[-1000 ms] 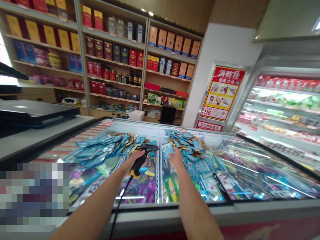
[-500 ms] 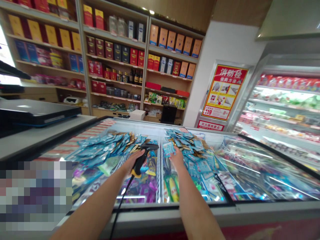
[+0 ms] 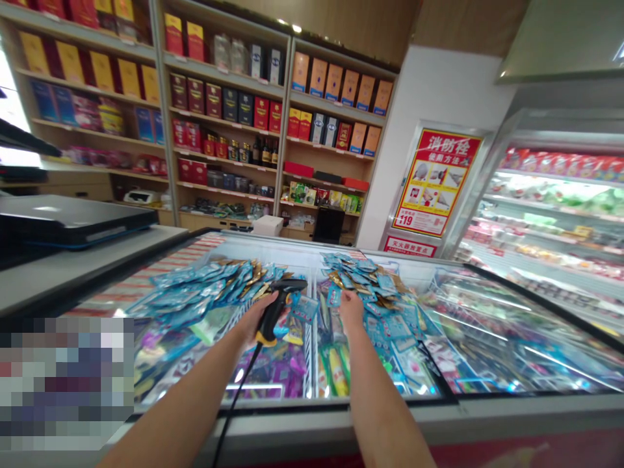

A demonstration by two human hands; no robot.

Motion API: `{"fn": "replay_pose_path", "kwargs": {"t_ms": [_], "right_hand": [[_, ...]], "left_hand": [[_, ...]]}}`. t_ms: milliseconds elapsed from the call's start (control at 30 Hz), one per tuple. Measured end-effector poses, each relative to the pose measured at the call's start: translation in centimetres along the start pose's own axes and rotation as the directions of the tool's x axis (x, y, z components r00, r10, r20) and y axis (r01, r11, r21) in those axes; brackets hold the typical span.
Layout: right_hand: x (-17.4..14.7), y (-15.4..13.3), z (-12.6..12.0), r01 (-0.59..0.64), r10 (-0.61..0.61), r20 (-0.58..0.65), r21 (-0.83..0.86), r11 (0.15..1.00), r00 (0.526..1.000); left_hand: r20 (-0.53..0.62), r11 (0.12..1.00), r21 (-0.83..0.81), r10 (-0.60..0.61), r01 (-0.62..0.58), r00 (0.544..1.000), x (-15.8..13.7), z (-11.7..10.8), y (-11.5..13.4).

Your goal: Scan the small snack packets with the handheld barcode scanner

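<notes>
Shop interior: a glass-topped chest freezer (image 3: 487, 338) spans the foreground, with wooden shelving (image 3: 219, 117) of boxed goods and bottles behind it. Both of the person's forearms reach out over the glass lid.

Left hand (image 3: 256, 318): closed in a full grip around the handle of a black handheld barcode scanner (image 3: 277, 302). The scanner head points away from the person, toward the packets beyond it. A black cable (image 3: 234, 403) drops from the handle base, back along the forearm and over the near freezer edge.

Right hand (image 3: 351, 304): just right of the scanner, knuckles up, fingers curled. Fingertips rest at the near edge of a pile of blue sachets (image 3: 375, 292); one sachet (image 3: 334, 296) stands up at the thumb side. Whether it is pinched or only touched cannot be told.

Surroundings: a second, wider spread of blue and gold sachets (image 3: 205, 286) lies on the glass to the left of the left hand, reaching up to the scanner head. Under the glass beneath both hands, frozen goods in purple, yellow and green wrappers show. Far left of the left arm, a grey counter (image 3: 73, 266) carries a closed dark laptop (image 3: 63, 221). Beyond the right hand, a red and yellow poster (image 3: 436, 182) stands against the wall, and further right an open lit chiller cabinet (image 3: 550, 214).
</notes>
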State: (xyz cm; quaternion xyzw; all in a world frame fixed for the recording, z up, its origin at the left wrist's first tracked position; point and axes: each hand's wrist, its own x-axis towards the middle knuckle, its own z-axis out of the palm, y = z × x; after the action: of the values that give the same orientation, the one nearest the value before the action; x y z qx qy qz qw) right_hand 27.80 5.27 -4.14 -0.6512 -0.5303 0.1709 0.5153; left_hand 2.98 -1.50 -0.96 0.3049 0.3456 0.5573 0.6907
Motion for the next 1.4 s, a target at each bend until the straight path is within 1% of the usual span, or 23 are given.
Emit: {"fn": "replay_pose_path", "kwargs": {"t_ms": [67,133,200,233,267,333,367,433,500,567,633,733,800,900,1000,1067,1100,1133,1200,1267,1300,1333,1400], "right_hand": [[-0.3,-0.4,-0.4,0.074,-0.078,-0.025,-0.146,0.987,0.997],[-0.6,-0.9,-0.4,0.127,-0.13,0.009,-0.276,0.953,0.992],[-0.9,-1.3,-0.3,0.16,-0.147,0.063,-0.351,0.923,0.987],[-1.0,-1.4,-0.3,0.175,-0.155,0.083,-0.368,0.913,0.984],[-1.1,-1.5,-0.2,0.187,-0.163,0.094,-0.377,0.907,0.982],[-1.2,-1.6,-0.4,0.206,-0.182,0.099,-0.381,0.901,0.978],[-1.2,-1.6,-0.6,0.211,-0.188,0.098,-0.383,0.899,0.977],[-1.1,-1.7,-1.0,0.208,-0.183,0.099,-0.386,0.899,0.978],[-1.2,-2.0,-1.4,0.187,-0.157,0.108,-0.392,0.901,0.982],[-1.6,-2.5,-1.5,0.164,-0.116,0.138,-0.415,0.895,0.984],[-2.0,-3.0,-1.4,0.171,-0.095,0.185,-0.452,0.876,0.978],[-2.5,-3.4,-1.0,0.208,-0.108,0.227,-0.48,0.852,0.968],[-2.6,-3.3,-0.8,0.22,-0.125,0.226,-0.469,0.856,0.966],[-2.5,-3.0,-0.7,0.222,-0.128,0.232,-0.442,0.869,0.964],[-2.7,-3.0,-0.6,0.21,-0.111,0.238,-0.446,0.87,0.965],[-2.8,-3.1,-0.6,0.205,-0.104,0.238,-0.454,0.867,0.966],[-2.8,-3.2,-0.7,0.203,-0.101,0.237,-0.455,0.867,0.966],[-2.7,-3.2,-0.8,0.198,-0.099,0.23,-0.457,0.867,0.968],[-2.5,-3.2,-1.1,0.175,-0.092,0.196,-0.465,0.868,0.976],[-2.2,-3.2,-1.6,0.147,-0.085,0.148,-0.479,0.865,0.985],[-2.1,-3.1,-1.9,0.137,-0.086,0.126,-0.488,0.862,0.988],[-2.0,-3.2,-2.1,0.134,-0.091,0.111,-0.497,0.857,0.99],[-1.9,-3.3,-2.6,0.13,-0.099,0.085,-0.529,0.839,0.991]], "left_hand": [[0.047,0.994,-0.089,-0.054,0.058,0.997,-0.4,0.6,0.1],[0.16,0.979,-0.172,-0.082,0.109,0.984,-0.7,1.5,-0.2],[0.243,0.966,-0.206,-0.104,0.156,0.965,-0.6,2.4,-0.9],[0.246,0.963,-0.198,-0.131,0.182,0.961,-0.4,2.8,-1.3],[0.226,0.962,-0.179,-0.165,0.207,0.96,-0.2,3.1,-1.7],[0.156,0.963,-0.144,-0.204,0.227,0.966,0.3,3.4,-2.3],[0.108,0.969,-0.133,-0.195,0.208,0.975,0.6,3.3,-2.4],[0.009,0.986,-0.108,-0.126,0.127,0.992,0.9,3.1,-2.3],[-0.041,0.997,-0.065,-0.047,0.044,0.998,1.1,2.7,-2.0],[-0.006,0.999,-0.03,0.01,-0.011,1.0,1.1,2.5,-1.8],[0.039,0.998,0.003,0.056,-0.056,0.998,1.2,2.5,-2.0],[0.028,0.98,0.153,0.121,-0.124,0.992,1.3,2.8,-2.8],[0.038,0.936,0.301,0.179,-0.182,0.983,1.2,3.1,-3.4],[0.11,0.84,0.474,0.242,-0.264,0.964,0.6,3.4,-4.4],[0.175,0.736,0.571,0.324,-0.364,0.93,-0.1,3.4,-5.1],[0.16,0.679,0.61,0.398,-0.408,0.903,-0.3,3.2,-5.4],[0.135,0.671,0.621,0.419,-0.406,0.898,-0.4,3.2,-5.4],[0.108,0.674,0.629,0.418,-0.388,0.902,-0.5,3.1,-5.4],[0.096,0.68,0.654,0.36,-0.331,0.928,-0.6,3.2,-5.0],[0.126,0.677,0.686,0.249,-0.266,0.96,-0.7,3.5,-4.2],[0.139,0.695,0.681,0.189,-0.232,0.972,-0.7,3.8,-3.6],[0.146,0.741,0.643,0.131,-0.195,0.981,-0.7,4.2,-3.1],[0.136,0.877,0.468,0.048,-0.107,0.99,-0.5,5.2,-2.0]]}}
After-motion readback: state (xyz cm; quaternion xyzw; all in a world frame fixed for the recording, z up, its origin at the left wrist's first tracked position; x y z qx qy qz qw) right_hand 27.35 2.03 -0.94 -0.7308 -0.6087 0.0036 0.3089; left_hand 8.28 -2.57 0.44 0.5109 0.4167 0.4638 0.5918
